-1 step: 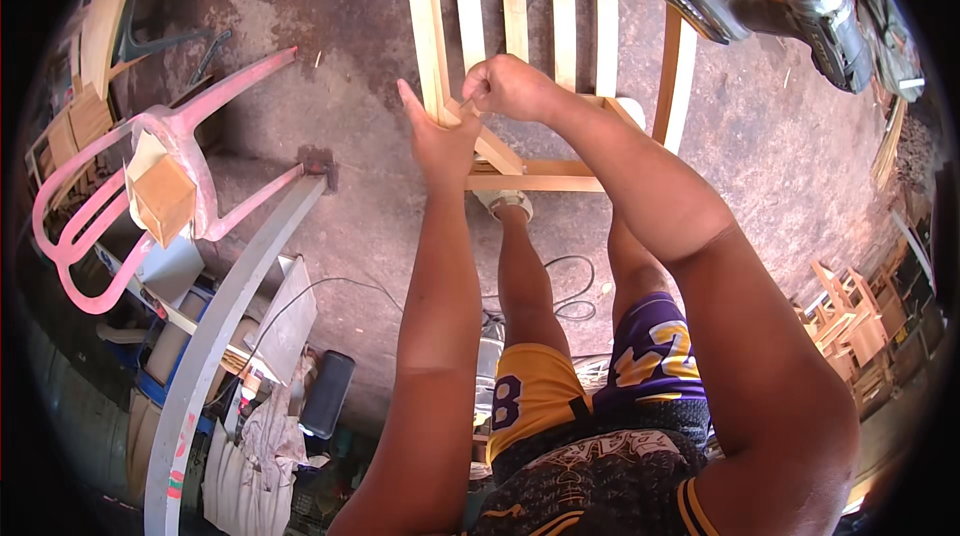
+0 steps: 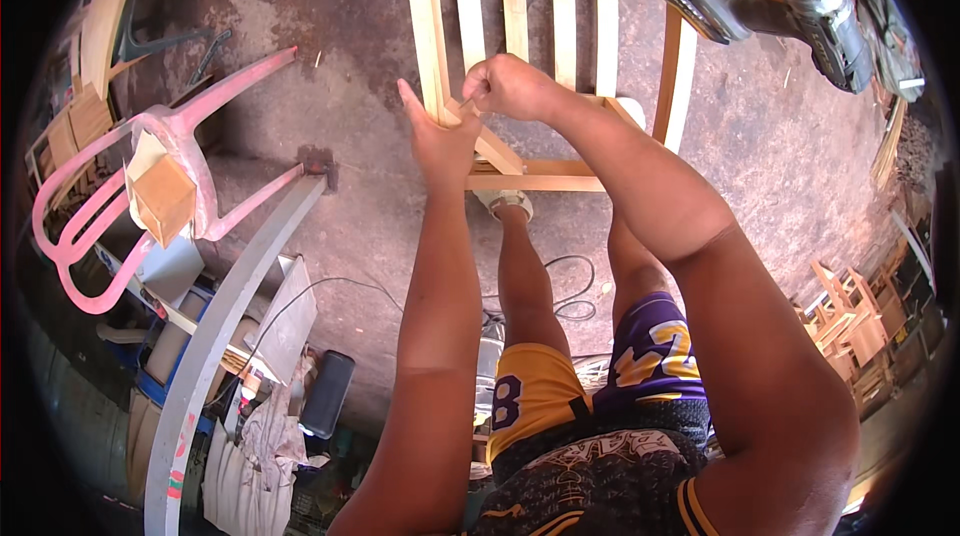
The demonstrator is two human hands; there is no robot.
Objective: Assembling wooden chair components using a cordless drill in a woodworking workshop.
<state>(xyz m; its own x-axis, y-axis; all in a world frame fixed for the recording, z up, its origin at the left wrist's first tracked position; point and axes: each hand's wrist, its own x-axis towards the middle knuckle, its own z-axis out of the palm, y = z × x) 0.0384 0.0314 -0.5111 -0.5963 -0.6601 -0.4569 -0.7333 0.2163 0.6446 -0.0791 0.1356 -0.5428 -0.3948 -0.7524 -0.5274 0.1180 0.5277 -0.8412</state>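
A pale wooden chair frame (image 2: 428, 41) with several slats (image 2: 515, 16) stands before me. My left hand (image 2: 443, 141) is closed round the near left corner of the frame, its thumb pointing away from me. A short slanted wooden brace (image 2: 497, 150) runs beside this hand to the near rail (image 2: 560, 176). Just right of it, my right hand (image 2: 510, 88) is pinched closed at the same corner. Something small and thin shows at its fingertips, too small to name.
A cordless drill (image 2: 800, 11) lies at the far right on a wooden surface. A pink plastic chair (image 2: 185, 126) with a wooden block (image 2: 163, 198) is on the left, near a grey bar (image 2: 235, 336). A black cable (image 2: 350, 281) crosses the floor.
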